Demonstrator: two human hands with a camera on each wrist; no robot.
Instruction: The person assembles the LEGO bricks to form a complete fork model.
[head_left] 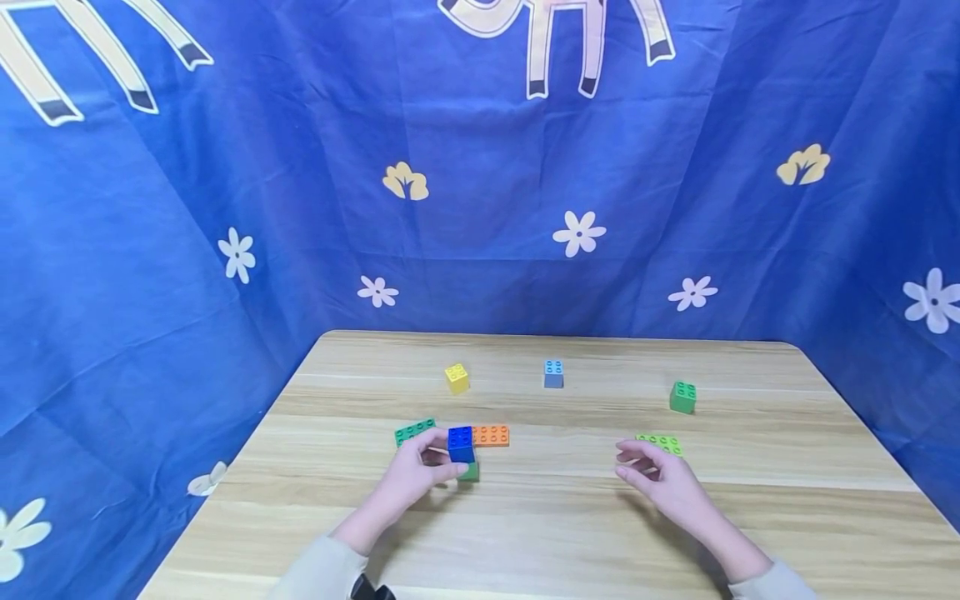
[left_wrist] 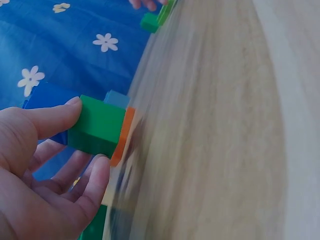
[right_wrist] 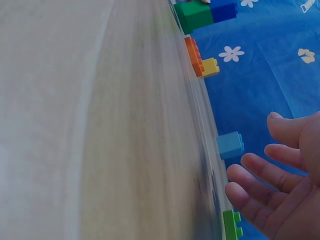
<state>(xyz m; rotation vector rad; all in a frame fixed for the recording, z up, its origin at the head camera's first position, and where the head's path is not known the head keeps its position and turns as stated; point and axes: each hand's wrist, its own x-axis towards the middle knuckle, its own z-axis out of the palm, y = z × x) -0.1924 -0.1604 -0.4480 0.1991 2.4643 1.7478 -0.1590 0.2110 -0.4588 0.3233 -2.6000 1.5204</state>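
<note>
Pinching with thumb and fingers, the left hand point(head_left: 414, 468) holds a dark blue toy brick point(head_left: 461, 444) stacked on a green brick point(head_left: 470, 472), near an orange studded plate point(head_left: 492, 436) on the wooden table point(head_left: 555, 533). The right hand point(head_left: 663, 483), fingers loosely curved and holding nothing, is near a lime-green studded plate point(head_left: 663, 442).

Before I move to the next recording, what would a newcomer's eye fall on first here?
Probably the vivid blue cloth with its white flowers, filling the background behind the table. Next, the left hand, left of the table's middle, holding a dark blue block stacked on a green block. Over to the right, the right hand holds nothing, near a flat lime-green brick.
</note>
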